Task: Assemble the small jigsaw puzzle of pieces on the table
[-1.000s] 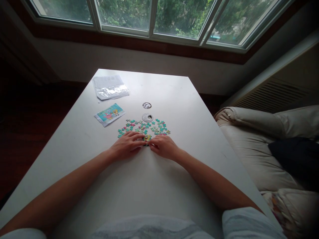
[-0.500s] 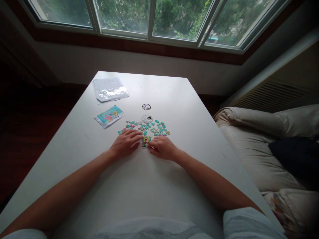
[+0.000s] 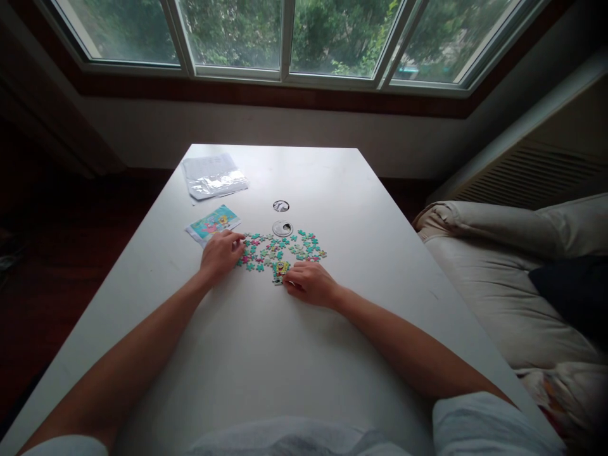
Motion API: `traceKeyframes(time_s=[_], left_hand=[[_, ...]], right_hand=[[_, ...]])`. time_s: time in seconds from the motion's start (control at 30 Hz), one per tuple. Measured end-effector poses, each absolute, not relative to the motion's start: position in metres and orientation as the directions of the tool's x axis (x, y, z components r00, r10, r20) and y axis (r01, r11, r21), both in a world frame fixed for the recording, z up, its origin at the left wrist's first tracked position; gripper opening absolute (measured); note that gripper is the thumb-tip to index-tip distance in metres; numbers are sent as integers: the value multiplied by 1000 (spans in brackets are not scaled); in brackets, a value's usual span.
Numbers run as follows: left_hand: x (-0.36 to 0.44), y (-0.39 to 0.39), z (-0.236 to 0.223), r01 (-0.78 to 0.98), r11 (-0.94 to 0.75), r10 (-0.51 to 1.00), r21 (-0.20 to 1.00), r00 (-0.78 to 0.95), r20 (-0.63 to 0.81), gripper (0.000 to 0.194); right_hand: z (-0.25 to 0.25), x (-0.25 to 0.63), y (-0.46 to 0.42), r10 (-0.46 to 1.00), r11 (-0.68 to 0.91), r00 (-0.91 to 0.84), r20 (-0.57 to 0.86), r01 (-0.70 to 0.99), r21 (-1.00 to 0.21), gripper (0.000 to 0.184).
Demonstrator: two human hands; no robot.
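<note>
Loose jigsaw puzzle pieces (image 3: 258, 250), mostly teal with some pink and yellow, lie scattered in a band on the white table (image 3: 280, 354). Below them sits a small joined puzzle section (image 3: 280, 271) showing a yellow cartoon character. My right hand (image 3: 311, 282) is closed at the right edge of this section, its fingertips partly hidden. My left hand (image 3: 221, 256) is at the left end of the loose pieces, fingers slightly bent and apart, fingertips touching the pieces there. Beyond that hand lies the picture card (image 3: 216, 221), its lower edge partly covered.
A clear plastic bag with papers (image 3: 215, 176) rests at the table's far left. Two round inserts, a far one (image 3: 281, 206) and a nearer one (image 3: 282, 228), are set in the tabletop. A beige sofa (image 3: 494, 285) stands to the right, below a window (image 3: 285, 38).
My left hand has moved left, away from the joined section to the left end of the loose pieces. My right hand has stayed at the section. The view has shifted slightly.
</note>
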State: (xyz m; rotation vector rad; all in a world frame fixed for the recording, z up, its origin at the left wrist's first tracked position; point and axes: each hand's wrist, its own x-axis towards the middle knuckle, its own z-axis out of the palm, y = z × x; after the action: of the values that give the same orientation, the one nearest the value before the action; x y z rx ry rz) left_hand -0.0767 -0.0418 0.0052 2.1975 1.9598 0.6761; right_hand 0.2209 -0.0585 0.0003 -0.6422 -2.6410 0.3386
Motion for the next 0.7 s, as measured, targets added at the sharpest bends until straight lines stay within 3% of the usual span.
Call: traceKeyframes(time_s=[0.27, 0.7], left_hand=[[-72, -34, 10, 948, -169, 968, 271, 108, 225, 23], [-66, -27, 8, 903, -133, 979, 409, 57, 194, 18]], right_hand=[[0, 224, -56, 470, 871, -797, 379, 346, -350, 13], [-3, 229, -49, 580, 797, -663, 473, 343, -497, 15]])
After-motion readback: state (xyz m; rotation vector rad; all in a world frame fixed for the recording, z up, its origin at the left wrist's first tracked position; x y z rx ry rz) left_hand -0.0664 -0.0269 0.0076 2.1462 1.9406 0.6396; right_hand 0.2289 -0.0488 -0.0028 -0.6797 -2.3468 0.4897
